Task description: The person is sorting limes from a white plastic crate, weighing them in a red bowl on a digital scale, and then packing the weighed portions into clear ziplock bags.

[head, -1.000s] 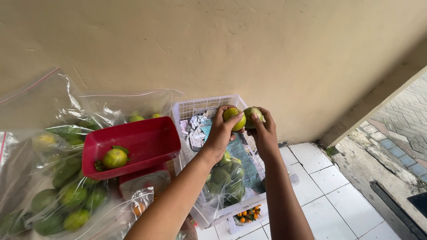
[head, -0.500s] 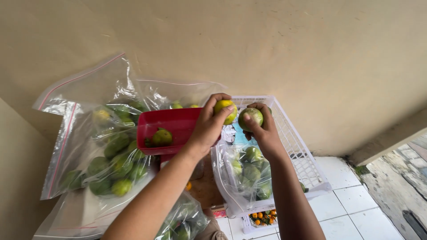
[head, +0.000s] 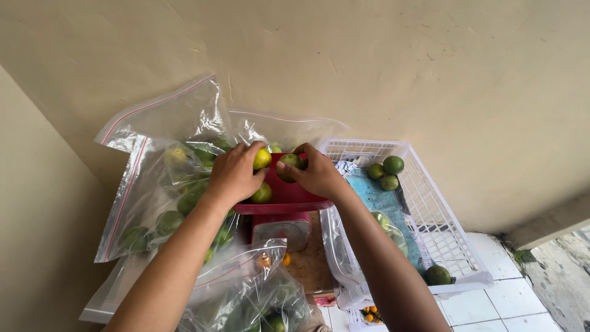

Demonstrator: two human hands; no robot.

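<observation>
Left hand (head: 232,173) holds a yellow-green citrus (head: 262,158) over the red scale tray (head: 295,198), fingers curled round it, fruit at the fingertips near the tray's left rim. Right hand (head: 316,174) holds a greener citrus (head: 289,166) the same way, fingertips pinched on it, over the tray's middle. Both fruits are above the tray, not resting on it. A third fruit (head: 262,193) already lies in the tray near its left edge, just below the left hand.

The tray sits on a small kitchen scale (head: 281,230); the dial face shows under the front rim.

Around it: a clear zip bag of green citrus (head: 161,184) leans against the wall on the left. Another filled bag (head: 258,301) sits in front, by the forearms. A white plastic crate (head: 430,215) stands to the right, with two loose fruits (head: 386,174) in its far corner and one (head: 439,275) at its near right corner. A half-open bag lies along the crate's left side.

Risks, judged from this layout:
- The tray is shallow and perched on a narrow scale. Two fruits dropped on one side could tip it or slide it off.
- Round fruit released from height could bounce over the rim towards the front bag or the floor tiles (head: 504,307).
- Both hands crowd the same spot, so knuckles may bump and knock a fruit loose.
- The left forearm lies close to the leaning bag, and a nudge could slump it onto the tray.
</observation>
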